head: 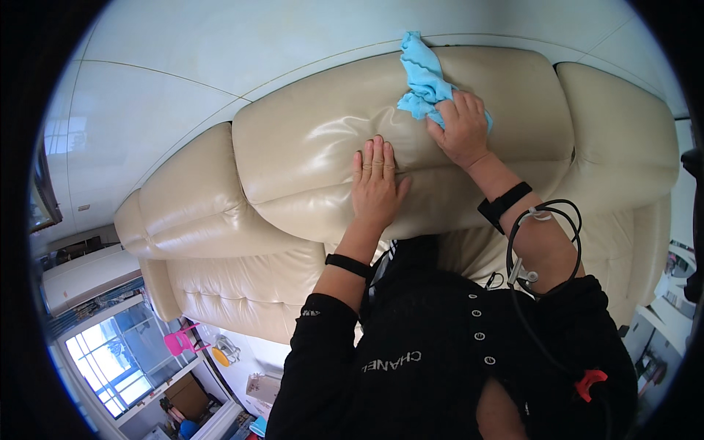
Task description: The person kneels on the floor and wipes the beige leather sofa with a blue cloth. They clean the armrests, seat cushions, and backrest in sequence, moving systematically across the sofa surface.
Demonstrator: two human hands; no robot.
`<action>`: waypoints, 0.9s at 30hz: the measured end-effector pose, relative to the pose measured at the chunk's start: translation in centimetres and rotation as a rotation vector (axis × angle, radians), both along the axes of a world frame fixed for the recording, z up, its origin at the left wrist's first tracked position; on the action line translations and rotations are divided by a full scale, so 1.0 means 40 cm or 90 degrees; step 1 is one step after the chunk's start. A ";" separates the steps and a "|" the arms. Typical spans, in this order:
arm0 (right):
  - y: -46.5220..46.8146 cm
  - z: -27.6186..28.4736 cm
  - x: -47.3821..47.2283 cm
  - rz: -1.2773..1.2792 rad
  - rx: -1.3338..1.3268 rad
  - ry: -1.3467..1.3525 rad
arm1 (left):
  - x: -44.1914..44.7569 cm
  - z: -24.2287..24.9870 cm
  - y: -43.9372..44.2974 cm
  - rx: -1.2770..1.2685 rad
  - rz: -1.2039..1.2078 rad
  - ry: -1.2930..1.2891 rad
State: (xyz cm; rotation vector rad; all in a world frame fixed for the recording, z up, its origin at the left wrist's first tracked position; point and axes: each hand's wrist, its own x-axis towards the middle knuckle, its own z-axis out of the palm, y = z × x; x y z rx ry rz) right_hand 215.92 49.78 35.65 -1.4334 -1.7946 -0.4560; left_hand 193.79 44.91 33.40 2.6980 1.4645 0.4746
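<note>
A beige leather sofa (297, 143) stretches across the view before me, its padded backrest against a tiled wall. My left hand (377, 187) lies flat on the middle backrest cushion, palm down, holding nothing; its thumb is spread from the fingers. Creases in the leather run just ahead of its fingertips. In my right hand (465, 126) a light blue cloth (423, 71) is bunched against the upper part of the same cushion. The cloth's far end reaches over the cushion's top edge towards the wall. The palm side of my right hand is hidden.
Pale glossy tiles (165, 49) rise behind the sofa. A black cable (509, 242) loops by my right arm. At lower left are a pink chair (180, 341), a stool with a yellow seat (221, 357) and a window (102, 363). A white air conditioner (91, 278) hangs at left.
</note>
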 end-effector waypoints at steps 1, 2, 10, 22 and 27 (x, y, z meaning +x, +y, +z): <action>0.002 -0.001 -0.005 -0.004 -0.010 0.007 | 0.002 -0.004 0.013 -0.010 -0.006 0.000; 0.005 -0.002 -0.009 -0.012 -0.032 0.022 | 0.003 -0.007 0.023 -0.021 -0.016 0.010; 0.032 0.059 -0.014 0.059 -0.174 0.245 | 0.007 -0.018 0.056 -0.062 -0.022 0.064; 0.156 0.090 0.216 -0.093 -0.303 0.078 | -0.054 0.072 0.044 -0.089 -0.130 -0.080; 0.161 0.084 0.251 -0.122 -0.400 0.139 | -0.054 0.122 0.080 -0.016 -0.154 -0.217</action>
